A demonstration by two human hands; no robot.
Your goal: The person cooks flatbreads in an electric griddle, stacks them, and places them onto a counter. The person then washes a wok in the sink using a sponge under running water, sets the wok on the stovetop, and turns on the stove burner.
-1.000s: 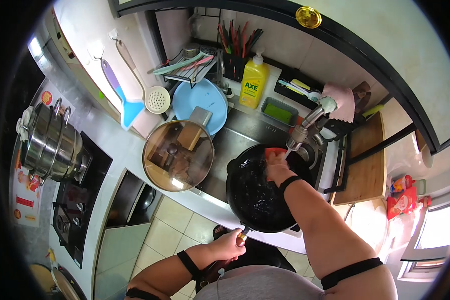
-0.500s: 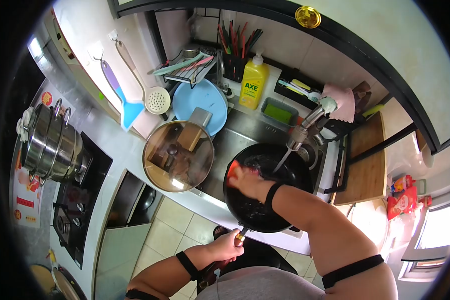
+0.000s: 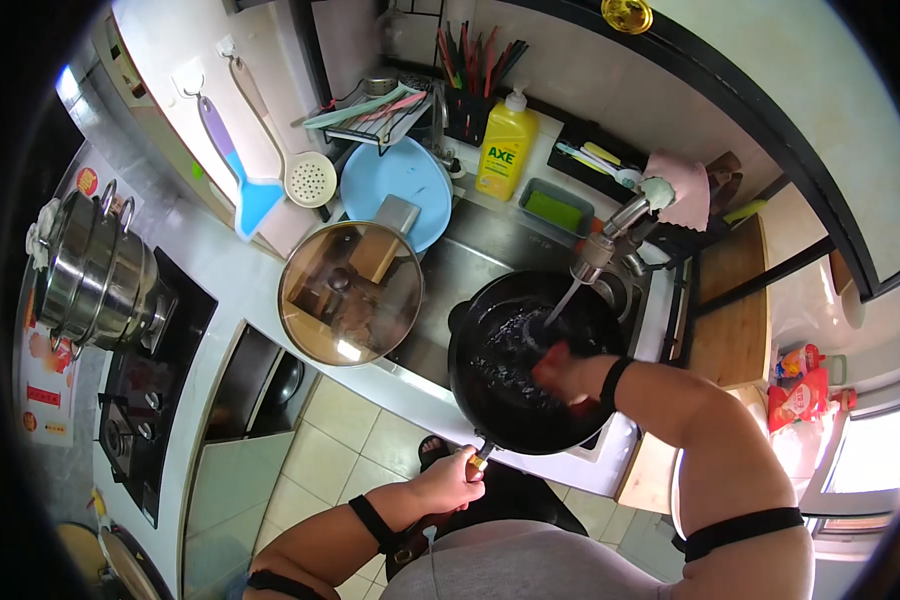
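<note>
A black wok (image 3: 490, 415) sits over the sink, with water pooled inside it. From the faucet (image 3: 595, 255) a stream of water runs into the pan. My left hand (image 3: 450, 481) is wrapped around the wok's handle at the near side. Inside the wok, toward its right half, my right hand (image 3: 575, 378) presses a red scrubbing pad (image 3: 550, 368) against the inner surface. Motion blurs that hand and the pad, so the pad's exact shape is unclear.
A glass lid (image 3: 350, 292) lies at the counter's edge left of the metal sink (image 3: 480, 240). Behind are a blue plate (image 3: 398, 190), a yellow soap bottle (image 3: 507, 148) and a green sponge (image 3: 554, 210). A steamer pot (image 3: 95, 275) stands on the stove at far left.
My right hand has swept the red pad from the wok's left wall to its right half. My left hand keeps its hold on the handle. The view has shifted slightly.
</note>
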